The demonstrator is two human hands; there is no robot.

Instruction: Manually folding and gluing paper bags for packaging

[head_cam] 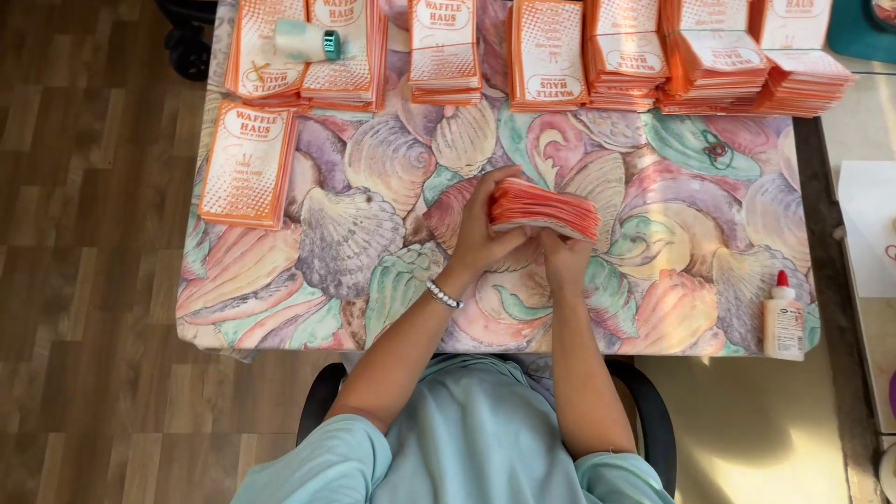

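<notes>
Now, from the head camera I look straight down on a table (280,308) covered by a cloth printed with pastel seashells. At the centre of the frame both hands hold one thick bundle of orange paper sleeves (544,207). My left hand (485,229) wraps over the bundle's left end, fingers curled across the top edge and thumb below, so it is clenched on the paper. A beaded bracelet (444,296) sits on that wrist. My right hand (562,254) grips the bundle from underneath, toward five o'clock of it, and its fingers are mostly hidden by the paper. The bundle is lifted just above the cloth, its long side running from nine toward four o'clock.

Along twelve o'clock runs a row of orange-and-white printed sleeve stacks (653,56), several fanned or leaning. At eleven o'clock a white tube with a teal cap (306,41) lies on one stack (308,47). At nine to ten o'clock a single flat stack (247,164) lies apart from the row. At four o'clock, near the table's right edge, a white glue bottle with a red cap (783,317) stands upright. At six o'clock I see pale blue sleeves and a black chair (653,420).
</notes>
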